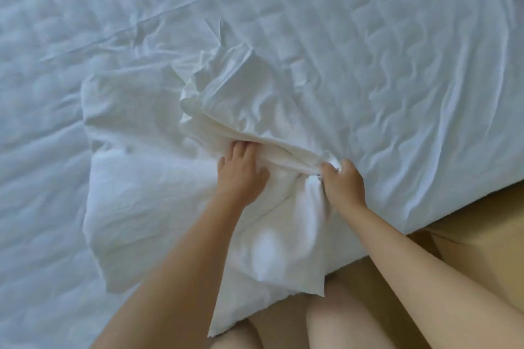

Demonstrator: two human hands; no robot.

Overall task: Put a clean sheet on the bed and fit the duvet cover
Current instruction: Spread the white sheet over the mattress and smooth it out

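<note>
A partly folded white sheet [147, 178] lies bunched on the quilted white mattress [368, 51], its lower part hanging over the bed's near edge. My left hand [241, 173] reaches into the folds, its fingertips tucked under a raised layer of the cloth. To its right, my right hand [341, 181] pinches a gathered edge of the same sheet between thumb and fingers. A ridge of cloth runs between the two hands.
The mattress fills the view to the left and the top. Its near edge [425, 224] runs diagonally at the lower right, with a tan floor [467, 249] beyond it. My bare knees [340, 326] show at the bottom beside the bed.
</note>
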